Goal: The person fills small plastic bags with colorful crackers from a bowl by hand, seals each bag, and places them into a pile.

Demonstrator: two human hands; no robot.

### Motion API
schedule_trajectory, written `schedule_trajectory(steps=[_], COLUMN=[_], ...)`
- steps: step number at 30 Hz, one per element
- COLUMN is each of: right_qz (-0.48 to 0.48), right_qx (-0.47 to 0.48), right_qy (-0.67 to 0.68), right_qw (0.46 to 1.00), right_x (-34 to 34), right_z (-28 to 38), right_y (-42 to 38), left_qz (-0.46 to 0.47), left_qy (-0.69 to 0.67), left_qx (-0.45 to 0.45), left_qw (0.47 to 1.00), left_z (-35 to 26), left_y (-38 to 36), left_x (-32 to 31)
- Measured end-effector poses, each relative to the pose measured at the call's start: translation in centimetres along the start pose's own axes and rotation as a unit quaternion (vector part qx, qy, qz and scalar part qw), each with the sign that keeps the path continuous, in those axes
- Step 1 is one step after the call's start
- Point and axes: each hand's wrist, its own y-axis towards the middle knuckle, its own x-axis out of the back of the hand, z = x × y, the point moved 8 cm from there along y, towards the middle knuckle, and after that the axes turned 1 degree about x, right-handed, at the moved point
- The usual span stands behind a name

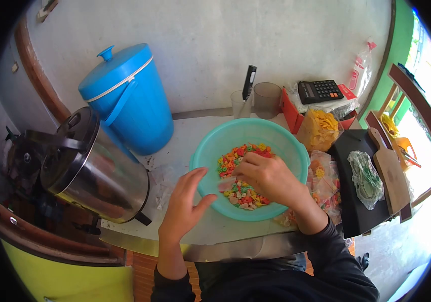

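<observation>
Head: bowl (245, 132) of colourful pieces (232, 163); left grip (187, 201) spread, empty; right grip (265, 173) curled, hold unclear

Right grip (263, 176) obscures part of the coloured pieces (243, 151); the translucent item (225, 185) beside it is too blurred to identify. Right forearm (310, 210) partly hides the packets (326, 173). Lower edge crops 2 dark sleeves (173, 289).
</observation>
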Motion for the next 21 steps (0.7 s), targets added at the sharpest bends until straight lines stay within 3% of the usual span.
schedule_trajectory(steps=[5, 11, 21], right_qz=[-0.022, -0.018, 0.115], right_qx=[-0.052, -0.094, -0.148], right_qy=[0.038, 0.066, 0.042], right_qw=[0.998, 0.993, 0.981], right_x=[2.4, 3.0, 0.8], right_z=[-3.1, -6.4, -8.4], right_y=[-0.5, -1.2, -2.1], left_qz=[0.119, 0.112, 0.104], left_qy=[-0.099, -0.04, -0.017], left_qx=[-0.012, 0.036, 0.05], left_qw=[0.988, 0.992, 0.993], left_z=[-2.9, -1.4, -0.3], left_y=[6.1, 9.5, 10.0], left_x=[-5.7, -7.0, -9.5])
